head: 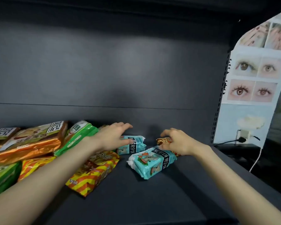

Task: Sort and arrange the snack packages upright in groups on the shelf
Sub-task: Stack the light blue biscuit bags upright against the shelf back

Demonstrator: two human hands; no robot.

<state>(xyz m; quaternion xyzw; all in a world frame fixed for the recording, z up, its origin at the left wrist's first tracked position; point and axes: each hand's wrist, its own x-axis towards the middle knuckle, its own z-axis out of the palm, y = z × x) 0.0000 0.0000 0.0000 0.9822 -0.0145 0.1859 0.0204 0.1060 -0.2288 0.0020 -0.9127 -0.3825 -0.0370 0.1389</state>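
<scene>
The step in hand is judged to be the gathering of the teal group: both hands are reaching onto the shelf (136, 195) and no packet is standing upright yet. The left hand (113, 135) is hovering with its fingers (126, 125) spread and straight, the thumb just touching the far teal packet (133, 146) lying flat under them. The right hand (177, 141) is bending its fingers (166, 133) down over the brown-patterned packet (163, 140); they appear to be gripping its end, though the contact is partly hidden. The near teal packet (151, 162) is lying flat and tilted just on the wrist side of those fingers, touching the heel of that hand. The next move is likely calling for the brown-patterned packet to be lifted clear, then each teal packet to be tipped onto its short edge and set side by side against the back wall beyond the fingertips. Regarding contents of the shelf: outboard of the left fingers, the orange packets (31, 142), the green packet (78, 137) and the striped yellow packet (94, 171) are lying in an overlapping pile, unsorted.
</scene>
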